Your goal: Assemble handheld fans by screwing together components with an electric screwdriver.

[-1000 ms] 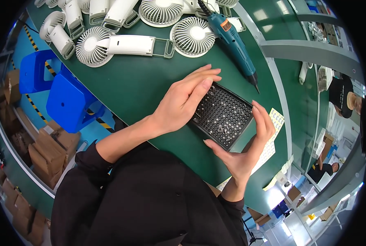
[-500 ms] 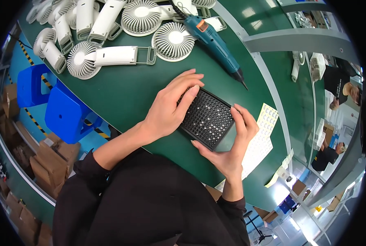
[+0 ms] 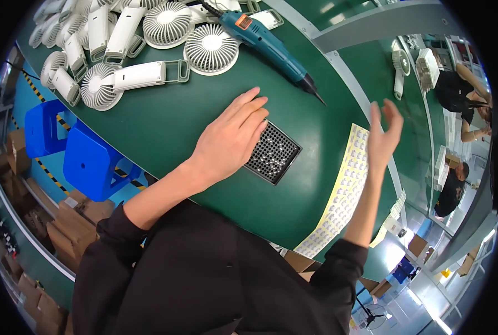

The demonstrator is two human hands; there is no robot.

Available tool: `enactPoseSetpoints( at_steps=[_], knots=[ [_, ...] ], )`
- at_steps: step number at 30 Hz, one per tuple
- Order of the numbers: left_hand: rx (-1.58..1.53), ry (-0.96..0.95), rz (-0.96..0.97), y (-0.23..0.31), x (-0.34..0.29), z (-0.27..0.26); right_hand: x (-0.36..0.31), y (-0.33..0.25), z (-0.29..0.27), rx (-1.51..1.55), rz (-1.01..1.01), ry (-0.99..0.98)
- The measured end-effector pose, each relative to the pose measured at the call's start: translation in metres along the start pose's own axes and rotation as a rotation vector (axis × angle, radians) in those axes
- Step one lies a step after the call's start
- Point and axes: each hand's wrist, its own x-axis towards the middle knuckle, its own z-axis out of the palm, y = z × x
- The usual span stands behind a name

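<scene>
Head view, left to right: a blue stool [image 3: 90, 164] stands below the green table [image 3: 154, 123], whose far side carries a heap of white handheld fans [image 3: 120, 33]. Near the middle, the left hand [image 3: 226, 137] lies over the left end of a black perforated tray [image 3: 289, 166], its fingers only lightly bent; whether they pinch the edge, I can't tell. Small shiny pieces [image 3: 274, 152] speckle the tray, and a hard nudge from that palm could tip or scatter them. Beyond it lies a teal electric screwdriver [image 3: 271, 49]; if its cord got tugged, I'd expect the pointed tip to swing. Then comes a curved label sheet [image 3: 338, 201], which the right forearm might drag or crease. Past that, the right hand [image 3: 384, 137] hangs raised, slightly blurred, fingers parted, seemingly holding nothing.
</scene>
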Motion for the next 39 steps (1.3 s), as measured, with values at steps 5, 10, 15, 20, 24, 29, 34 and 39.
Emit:
enactPoseSetpoints(
  at_steps=[5, 10, 15, 20, 24, 29, 34, 39],
  knots=[
    [-0.037, -0.034, 0.045, -0.001, 0.001, 0.007, 0.098, 0.105, 0.003, -0.346, 0.221, 0.088],
    [-0.064, -0.064, 0.087, -0.008, 0.003, 0.004, 0.138, 0.154, 0.039, -0.352, 0.24, 0.046],
    [-0.097, -0.131, 0.117, -0.011, 0.011, -0.006, 0.148, 0.172, 0.061, -0.602, 0.167, 0.157],
    [-0.1, -0.277, 0.156, -0.015, 0.023, -0.018, 0.154, 0.197, 0.053, -0.657, 0.604, 0.107],
    [-0.04, -0.323, 0.217, -0.017, 0.033, -0.021, 0.144, 0.21, 0.035, -0.611, 0.477, 0.004],
    [-0.055, -0.328, 0.344, -0.026, 0.048, -0.012, 0.119, 0.179, 0.009, -0.056, 0.519, 0.0],
    [-0.108, -0.402, 0.483, -0.034, 0.065, -0.007, 0.063, 0.086, -0.029, 1.03, 0.672, 0.018],
    [-0.081, -0.391, 0.56, -0.03, 0.073, -0.013, 0.003, -0.01, -0.04, 1.047, 0.557, 0.024]
  ],
)
